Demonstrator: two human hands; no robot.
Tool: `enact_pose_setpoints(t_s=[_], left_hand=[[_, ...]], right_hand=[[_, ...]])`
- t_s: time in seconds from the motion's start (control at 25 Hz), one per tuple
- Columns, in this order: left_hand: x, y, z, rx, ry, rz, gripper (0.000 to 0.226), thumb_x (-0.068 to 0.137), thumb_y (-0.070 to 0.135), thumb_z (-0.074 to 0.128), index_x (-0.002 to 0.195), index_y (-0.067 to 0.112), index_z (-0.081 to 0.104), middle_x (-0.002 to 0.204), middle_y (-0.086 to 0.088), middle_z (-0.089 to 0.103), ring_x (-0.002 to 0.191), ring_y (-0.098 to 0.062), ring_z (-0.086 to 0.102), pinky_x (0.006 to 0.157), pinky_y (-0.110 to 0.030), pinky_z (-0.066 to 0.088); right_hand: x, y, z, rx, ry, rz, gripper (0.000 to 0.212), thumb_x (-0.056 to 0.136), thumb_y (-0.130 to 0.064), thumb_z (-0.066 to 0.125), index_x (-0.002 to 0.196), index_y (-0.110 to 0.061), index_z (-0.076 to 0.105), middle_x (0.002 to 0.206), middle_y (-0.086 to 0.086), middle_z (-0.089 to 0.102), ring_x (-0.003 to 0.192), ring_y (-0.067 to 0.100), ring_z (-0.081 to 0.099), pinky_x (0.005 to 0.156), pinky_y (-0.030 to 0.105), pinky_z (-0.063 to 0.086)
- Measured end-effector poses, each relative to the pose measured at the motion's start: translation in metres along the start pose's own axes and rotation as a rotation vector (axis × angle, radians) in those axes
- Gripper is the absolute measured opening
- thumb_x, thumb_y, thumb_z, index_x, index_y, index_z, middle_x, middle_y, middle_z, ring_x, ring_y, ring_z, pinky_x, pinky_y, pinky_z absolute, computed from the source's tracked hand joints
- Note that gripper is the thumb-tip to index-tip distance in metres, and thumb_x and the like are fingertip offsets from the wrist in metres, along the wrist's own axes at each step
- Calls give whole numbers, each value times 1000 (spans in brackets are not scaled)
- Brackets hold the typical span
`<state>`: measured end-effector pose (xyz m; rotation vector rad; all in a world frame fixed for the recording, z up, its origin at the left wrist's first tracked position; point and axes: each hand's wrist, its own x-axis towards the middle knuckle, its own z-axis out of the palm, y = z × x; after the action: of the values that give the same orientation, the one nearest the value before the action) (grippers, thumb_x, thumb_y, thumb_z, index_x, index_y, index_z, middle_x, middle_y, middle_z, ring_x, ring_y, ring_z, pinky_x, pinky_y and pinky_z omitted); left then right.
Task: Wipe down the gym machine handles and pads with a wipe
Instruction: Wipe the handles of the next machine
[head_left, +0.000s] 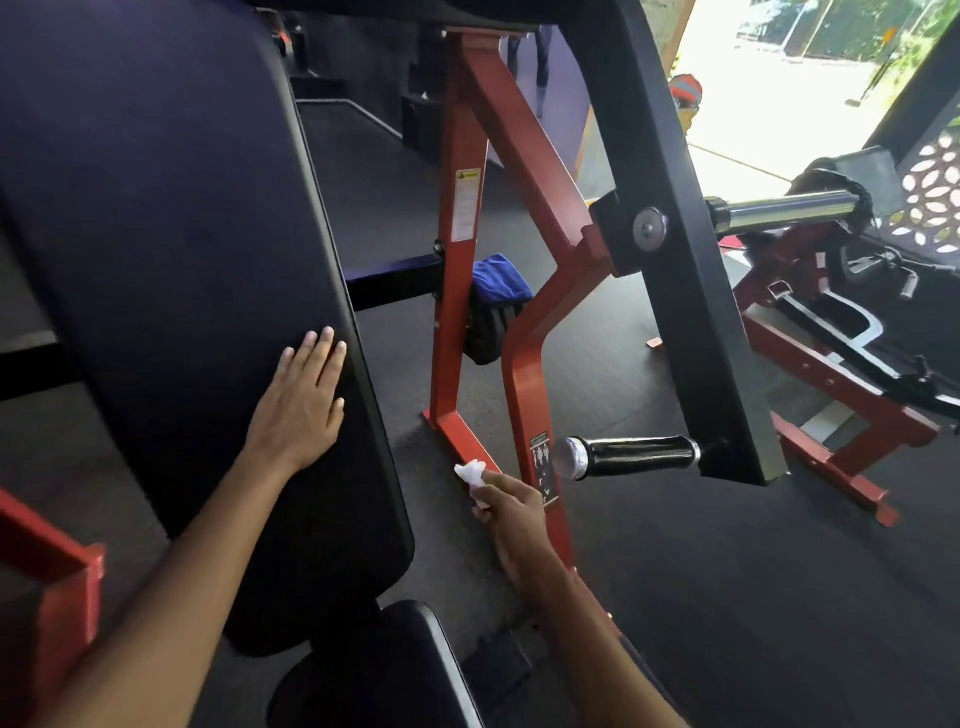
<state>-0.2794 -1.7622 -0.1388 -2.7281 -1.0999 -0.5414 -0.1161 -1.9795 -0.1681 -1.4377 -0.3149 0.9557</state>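
While the left hand (304, 397) lies flat on the long dark back pad (171, 270), its fingers are straight and close together, the palm pressed to the upholstery near the pad's right edge, and it holds nothing. Below that pad, at the bottom of the view, sits the rounded end of a dark seat pad (384, 670), apart from both hands. Further right, the right hand (511, 512) has its fingers curled around a crumpled white wipe (471, 477), which sticks out past the fingertips towards the foot of the red frame (452, 291); whether the wipe touches the frame cannot be told. Behind the frame's upright, a blue cloth (500, 278) is draped over something black. Just to the right of the wipe-holding hand, and not touched by it, a black handle (631, 456) with a shiny end cap juts out to the left from the lower end of a black lever arm (675, 260). At the far right, a chrome weight peg (784, 210) projects from the same arm, with another red machine (841, 415) beyond it on the dark floor.
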Motion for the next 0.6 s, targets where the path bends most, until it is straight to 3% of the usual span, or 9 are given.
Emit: enact_pose_setpoints(t_s=[0.16, 0.2, 0.28, 0.4, 0.52, 0.6], left_hand=[[-55, 11, -31, -437, 16, -275, 60, 93, 19, 55, 146, 13, 29, 152, -3, 30, 142, -18, 26, 114, -30, 20], [-71, 13, -40, -493, 37, -335, 57, 92, 19, 57, 144, 13, 35, 148, -1, 37, 138, -17, 33, 111, -26, 24], [-104, 15, -56, -521, 101, -416, 53, 90, 18, 60, 139, 13, 42, 141, 2, 45, 132, -13, 41, 106, -19, 26], [-146, 23, -90, -493, 180, -533, 50, 89, 18, 61, 136, 15, 46, 136, 9, 47, 129, -6, 41, 104, -15, 25], [-186, 36, -131, -454, 251, -651, 46, 89, 15, 62, 133, 12, 50, 132, 6, 51, 121, -10, 49, 100, -12, 26], [-221, 41, -159, -409, 303, -702, 44, 87, 16, 63, 129, 9, 53, 130, 0, 56, 117, -15, 54, 95, -6, 28]], right_hand=[[-9, -30, 48, -476, -87, -339, 16, 81, -18, 69, 92, -6, 67, 88, 5, 66, 73, 7, 59, 57, 11, 44], [-12, -39, 60, -534, -137, -438, 17, 84, -19, 67, 88, -3, 66, 86, 8, 66, 71, 11, 59, 58, 14, 46], [-21, -57, 82, -629, -254, -608, 23, 89, -22, 62, 82, -1, 68, 82, 6, 70, 74, 14, 63, 67, 26, 50], [-33, -66, 107, -696, -423, -783, 25, 92, -29, 58, 79, -13, 72, 82, -6, 73, 78, 5, 64, 72, 26, 52], [-50, -55, 132, -670, -514, -897, 40, 92, -37, 54, 60, -15, 63, 73, -2, 68, 78, 8, 63, 68, 33, 53], [-80, -48, 150, -644, -588, -912, 42, 92, -38, 54, 61, -12, 65, 71, 2, 64, 81, 10, 58, 70, 34, 53]])
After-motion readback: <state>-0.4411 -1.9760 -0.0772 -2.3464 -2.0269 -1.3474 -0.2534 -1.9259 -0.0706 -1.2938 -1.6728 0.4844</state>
